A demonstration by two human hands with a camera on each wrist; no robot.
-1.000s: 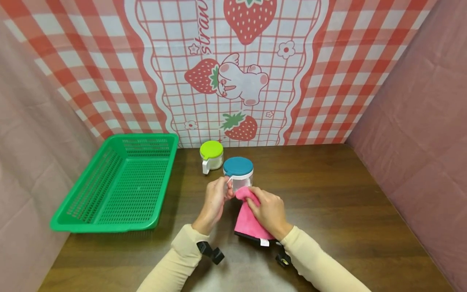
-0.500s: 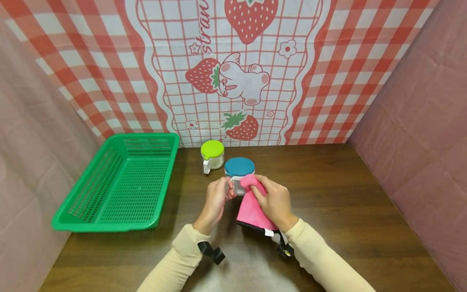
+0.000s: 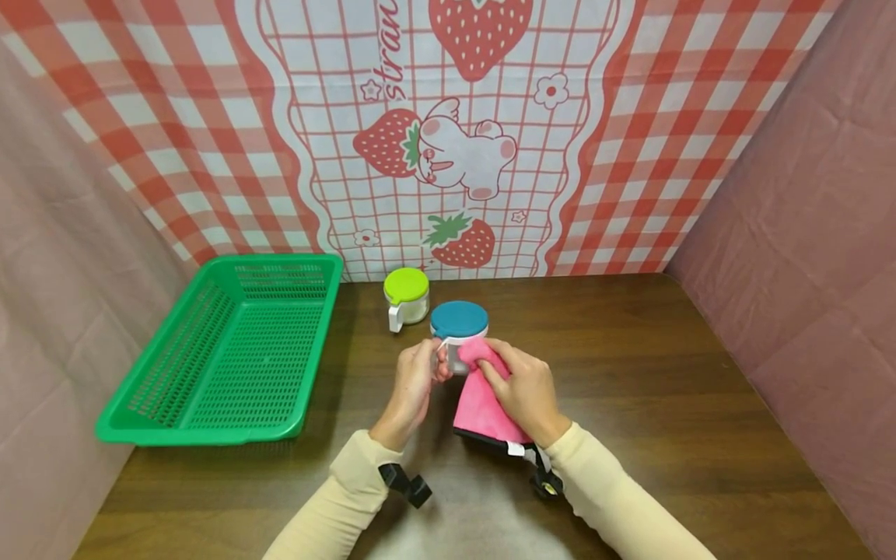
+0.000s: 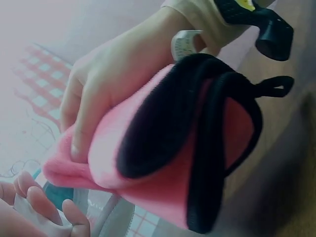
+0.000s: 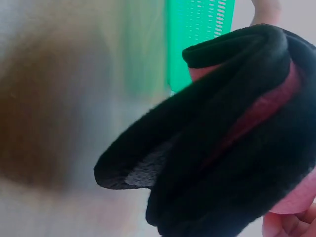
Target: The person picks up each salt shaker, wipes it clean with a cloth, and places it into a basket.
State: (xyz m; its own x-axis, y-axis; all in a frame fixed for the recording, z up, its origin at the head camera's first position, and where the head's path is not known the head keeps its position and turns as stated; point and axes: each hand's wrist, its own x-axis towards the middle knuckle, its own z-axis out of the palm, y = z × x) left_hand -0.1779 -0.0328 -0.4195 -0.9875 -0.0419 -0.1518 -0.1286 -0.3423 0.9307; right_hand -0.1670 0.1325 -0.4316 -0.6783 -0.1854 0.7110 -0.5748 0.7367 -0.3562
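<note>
A clear jar (image 3: 456,360) with a blue lid (image 3: 459,319) stands ahead of both hands in the head view. My left hand (image 3: 411,385) grips its white handle, the fingers curled around it. My right hand (image 3: 526,389) pinches a pink cloth (image 3: 483,408) with black edging between thumb and fingers, its bunched top against the front of the jar. The loose part hangs toward me, with a white tag (image 3: 516,449). The left wrist view shows the cloth's folded black edge (image 4: 205,163); in the right wrist view the black edging (image 5: 222,128) hides most of the right hand.
Behind and left of the blue-lidded jar stands a smaller jar with a lime-green lid (image 3: 406,285), its handle facing forward. A green perforated basket (image 3: 297,424) lies on the left of the brown table (image 3: 644,373). A strawberry-print cloth (image 3: 602,257) backs the table.
My right hand has shifted slightly up and right with the cloth, which now covers a higher part of the jar. My left hand keeps its grip on the handle.
</note>
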